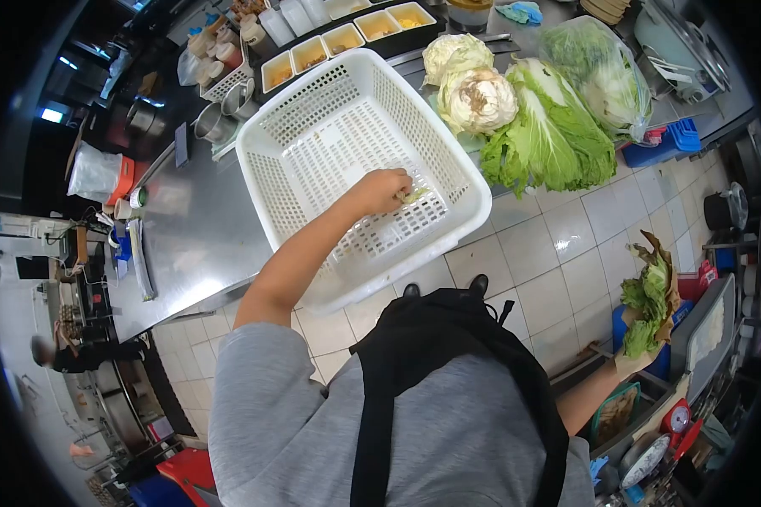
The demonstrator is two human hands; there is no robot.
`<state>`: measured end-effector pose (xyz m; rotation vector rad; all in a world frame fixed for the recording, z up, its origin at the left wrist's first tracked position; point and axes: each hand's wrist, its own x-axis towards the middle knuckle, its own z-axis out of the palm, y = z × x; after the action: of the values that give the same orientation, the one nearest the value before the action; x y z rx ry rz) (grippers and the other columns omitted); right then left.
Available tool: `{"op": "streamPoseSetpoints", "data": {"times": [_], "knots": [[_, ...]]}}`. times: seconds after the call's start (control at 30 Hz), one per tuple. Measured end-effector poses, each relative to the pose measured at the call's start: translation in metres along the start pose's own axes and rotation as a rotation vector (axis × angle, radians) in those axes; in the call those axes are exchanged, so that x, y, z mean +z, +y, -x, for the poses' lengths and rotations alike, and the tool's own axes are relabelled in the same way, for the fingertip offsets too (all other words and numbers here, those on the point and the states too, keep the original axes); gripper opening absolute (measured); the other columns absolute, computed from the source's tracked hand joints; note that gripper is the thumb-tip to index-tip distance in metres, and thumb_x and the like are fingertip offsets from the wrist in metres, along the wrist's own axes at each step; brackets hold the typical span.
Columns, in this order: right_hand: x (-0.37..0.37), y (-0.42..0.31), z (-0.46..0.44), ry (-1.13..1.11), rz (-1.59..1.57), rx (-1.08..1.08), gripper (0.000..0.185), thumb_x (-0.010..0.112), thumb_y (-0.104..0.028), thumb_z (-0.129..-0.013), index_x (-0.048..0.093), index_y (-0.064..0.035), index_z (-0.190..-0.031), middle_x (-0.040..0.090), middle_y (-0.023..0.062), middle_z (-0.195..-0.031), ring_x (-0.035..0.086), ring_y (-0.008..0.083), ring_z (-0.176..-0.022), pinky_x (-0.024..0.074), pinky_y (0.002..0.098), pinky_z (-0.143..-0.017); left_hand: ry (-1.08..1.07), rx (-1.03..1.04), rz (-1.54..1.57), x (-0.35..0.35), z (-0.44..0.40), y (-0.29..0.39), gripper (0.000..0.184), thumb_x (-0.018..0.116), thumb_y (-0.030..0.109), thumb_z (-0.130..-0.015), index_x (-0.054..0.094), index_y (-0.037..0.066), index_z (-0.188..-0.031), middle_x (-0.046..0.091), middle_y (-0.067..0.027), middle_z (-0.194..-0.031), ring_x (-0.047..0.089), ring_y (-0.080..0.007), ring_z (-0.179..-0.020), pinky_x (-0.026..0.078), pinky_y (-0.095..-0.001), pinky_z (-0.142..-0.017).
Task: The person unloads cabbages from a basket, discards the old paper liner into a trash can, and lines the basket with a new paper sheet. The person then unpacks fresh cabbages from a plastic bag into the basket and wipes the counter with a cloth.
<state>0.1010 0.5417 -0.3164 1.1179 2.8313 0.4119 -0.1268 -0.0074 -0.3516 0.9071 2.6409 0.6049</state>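
Note:
My left hand point(384, 191) reaches down into a white perforated plastic basket point(266, 135), its fingers pinched on a small pale leaf scrap point(415, 195) near the basket floor. Out to the right, my right hand point(638, 362) is closed around a bunch of wilted lettuce leaves point(648, 296), green with brown, ragged edges. A blue bin point(620, 331) is close beside that hand. Right of the basket lie a pale cabbage head point(455, 57), another with a browned cut face point(477, 101), and a large leafy green head point(554, 127).
A clear bag of greens point(596, 76) lies at the counter's far right, above a blue container point(664, 144). Yellow-lined food trays point(310, 53) and sauce bottles stand behind the basket. A steel counter point(194, 228) extends left. Another person point(84, 355) stands far left.

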Motion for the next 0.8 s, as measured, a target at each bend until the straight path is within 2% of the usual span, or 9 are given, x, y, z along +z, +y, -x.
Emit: {"op": "streamPoseSetpoints", "data": {"times": [0.17,0.27,0.33,0.37,0.43,0.47,0.53,0.67,0.8], "knots": [[0.043,0.019,-0.007,0.382,-0.923,-0.314,0.039,0.037,-0.029,-0.095,0.04,-0.011,-0.13,0.046,0.0003,-0.131,0.054,0.0159,-0.108,0.0448,0.0255,-0.086,-0.007,0.002,-0.118,0.004,-0.008,0.001,0.023,0.062,0.004,-0.062,0.06,0.006,-0.084,0.059,-0.0095,-0.084,0.059,-0.029,-0.081,0.048,-0.0372,-0.069],[0.046,0.024,-0.002,0.405,-1.024,-0.319,0.04,0.037,-0.029,-0.095,0.04,-0.0108,-0.13,0.046,0.001,-0.13,0.053,0.0165,-0.108,0.0445,0.0263,-0.086,-0.078,-0.081,-0.133,-0.008,-0.01,0.008,0.024,0.063,0.006,-0.061,0.061,0.006,-0.084,0.06,-0.0096,-0.086,0.059,-0.0279,-0.083,0.048,-0.0361,-0.07],[0.045,0.025,0.002,0.394,-1.048,-0.306,0.04,0.037,-0.029,-0.095,0.04,-0.0106,-0.13,0.046,0.0015,-0.13,0.053,0.0169,-0.108,0.0443,0.0269,-0.086,-0.11,-0.181,0.108,-0.018,-0.007,0.006,0.025,0.065,0.007,-0.06,0.062,0.006,-0.085,0.062,-0.0102,-0.088,0.06,-0.0276,-0.084,0.048,-0.0357,-0.072],[0.045,0.026,0.004,0.391,-1.058,-0.3,0.04,0.037,-0.029,-0.095,0.04,-0.0105,-0.13,0.045,0.0018,-0.13,0.053,0.0171,-0.108,0.0442,0.0271,-0.087,-0.118,-0.175,0.108,-0.019,-0.001,0.004,0.025,0.065,0.007,-0.06,0.062,0.006,-0.085,0.062,-0.0102,-0.088,0.06,-0.0276,-0.084,0.048,-0.0357,-0.072],[0.044,0.029,0.009,0.377,-1.072,-0.293,0.04,0.037,-0.029,-0.095,0.04,-0.0104,-0.13,0.045,0.0022,-0.13,0.053,0.0175,-0.108,0.044,0.0277,-0.087,-0.201,0.002,0.169,-0.017,0.017,0.006,0.025,0.065,0.008,-0.061,0.062,0.005,-0.085,0.062,-0.0107,-0.089,0.06,-0.0278,-0.085,0.048,-0.0352,-0.074],[0.044,0.029,0.01,0.372,-1.076,-0.292,0.04,0.037,-0.029,-0.095,0.04,-0.0103,-0.13,0.045,0.0025,-0.13,0.052,0.0177,-0.108,0.0439,0.0279,-0.087,-0.206,0.004,0.171,-0.014,0.023,0.008,0.025,0.065,0.008,-0.061,0.062,0.005,-0.085,0.062,-0.0107,-0.089,0.06,-0.0278,-0.085,0.048,-0.0352,-0.074],[0.044,0.03,0.012,0.359,-1.092,-0.29,0.04,0.037,-0.029,-0.095,0.039,-0.0101,-0.13,0.045,0.003,-0.13,0.052,0.0181,-0.109,0.0437,0.0285,-0.087,-0.284,0.078,0.018,-0.008,0.038,0.015,0.025,0.064,0.007,-0.062,0.062,0.005,-0.086,0.062,-0.011,-0.088,0.059,-0.0285,-0.085,0.048,-0.0359,-0.074],[0.045,0.03,0.014,0.34,-1.133,-0.291,0.041,0.038,-0.029,-0.095,0.039,-0.0098,-0.131,0.045,0.0039,-0.13,0.052,0.0189,-0.109,0.0433,0.0296,-0.088,-0.244,0.126,-0.065,0.0,0.043,0.019,0.02,0.062,0.006,-0.065,0.061,0.002,-0.084,0.061,-0.0123,-0.086,0.059,-0.0306,-0.084,0.048,-0.0382,-0.072],[0.047,0.029,0.018,0.318,-1.239,-0.277,0.041,0.038,-0.029,-0.095,0.039,-0.0095,-0.131,0.045,0.0049,-0.13,0.051,0.0197,-0.109,0.0429,0.0306,-0.089,-0.29,0.109,-0.132,0.002,0.041,0.017,0.018,0.062,0.007,-0.066,0.06,0.002,-0.083,0.06,-0.0129,-0.085,0.059,-0.0316,-0.082,0.048,-0.0393,-0.071]]}}
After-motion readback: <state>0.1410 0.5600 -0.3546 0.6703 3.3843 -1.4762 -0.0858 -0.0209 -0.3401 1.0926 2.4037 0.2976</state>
